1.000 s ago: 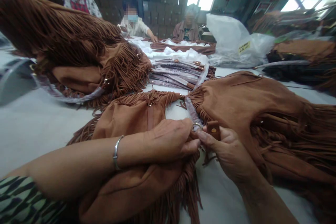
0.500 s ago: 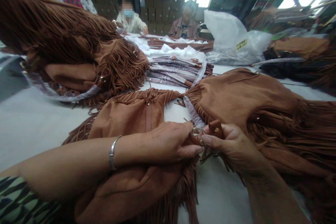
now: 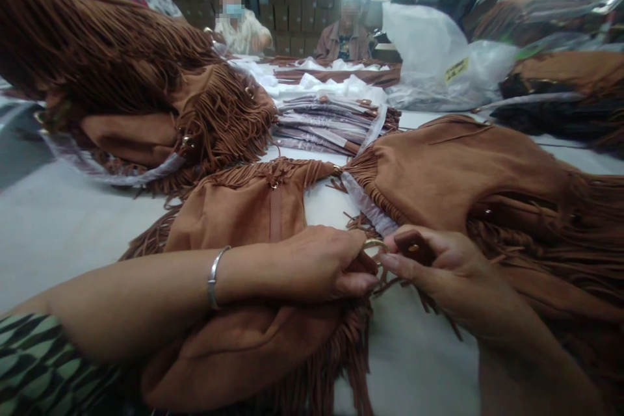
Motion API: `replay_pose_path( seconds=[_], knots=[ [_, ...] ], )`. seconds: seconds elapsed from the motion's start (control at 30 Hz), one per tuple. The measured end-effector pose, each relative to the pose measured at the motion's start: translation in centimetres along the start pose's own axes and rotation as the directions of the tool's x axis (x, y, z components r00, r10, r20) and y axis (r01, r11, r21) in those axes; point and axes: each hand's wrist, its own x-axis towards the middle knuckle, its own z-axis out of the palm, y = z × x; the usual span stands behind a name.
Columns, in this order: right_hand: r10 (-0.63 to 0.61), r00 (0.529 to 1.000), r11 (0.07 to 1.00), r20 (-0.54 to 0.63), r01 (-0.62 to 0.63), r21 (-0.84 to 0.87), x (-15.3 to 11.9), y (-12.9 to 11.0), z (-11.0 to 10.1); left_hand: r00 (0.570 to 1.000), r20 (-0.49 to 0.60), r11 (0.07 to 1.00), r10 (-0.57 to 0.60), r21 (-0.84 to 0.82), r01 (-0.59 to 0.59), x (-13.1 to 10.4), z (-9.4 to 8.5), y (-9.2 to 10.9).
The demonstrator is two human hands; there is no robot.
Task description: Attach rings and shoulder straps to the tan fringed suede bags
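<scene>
Head view: left hand (image 3: 322, 263) closed over the near bag (image 3: 253, 221), fingertips pinching a metal ring (image 3: 375, 245) at the bag's right edge. Right hand (image 3: 446, 270) closed on a brown strap tab (image 3: 414, 247), just right of the ring, fingertips touching the left hand's. Bag flat on the white bench (image 3: 58, 221), under the left forearm. Second bag (image 3: 458, 169) just beyond the right hand. Fringed pile (image 3: 121, 78) far left; wrapped straps (image 3: 326, 127) farther back.
</scene>
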Motion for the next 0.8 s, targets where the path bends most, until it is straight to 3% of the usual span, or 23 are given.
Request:
replay_pose_path(
  seconds=[0.23,0.4,0.5,0.6,0.73,0.8],
  knots=[
    [0.112,0.993,0.986,-0.041,-0.105,0.133,0.6,1.2,0.4,0.996,-0.085,0.988,0.022,-0.153,-0.035,0.1,-0.1,-0.5],
    [0.101,0.983,0.952,-0.156,-0.050,0.302,1.1,2.2,1.4,0.960,-0.215,0.982,-0.178,-0.105,0.158,0.0,-0.3,-0.1],
    [0.095,0.983,0.949,-0.158,-0.041,0.313,1.0,2.3,1.8,0.943,-0.273,0.976,-0.192,0.045,0.212,-0.1,-0.3,0.9],
    [0.036,0.992,0.965,-0.123,-0.003,0.263,0.7,2.1,1.6,0.947,-0.242,0.965,-0.209,0.105,0.240,-0.3,-0.4,1.7],
    [-0.031,0.999,0.989,0.017,0.028,0.147,0.8,2.0,0.8,0.966,-0.150,0.972,-0.211,-0.138,0.190,-0.4,-0.7,2.0],
    [-0.021,0.999,0.988,0.024,0.018,0.151,1.0,2.0,0.5,0.973,-0.117,0.952,-0.200,-0.257,0.164,-0.3,-0.7,1.8]
  ],
)
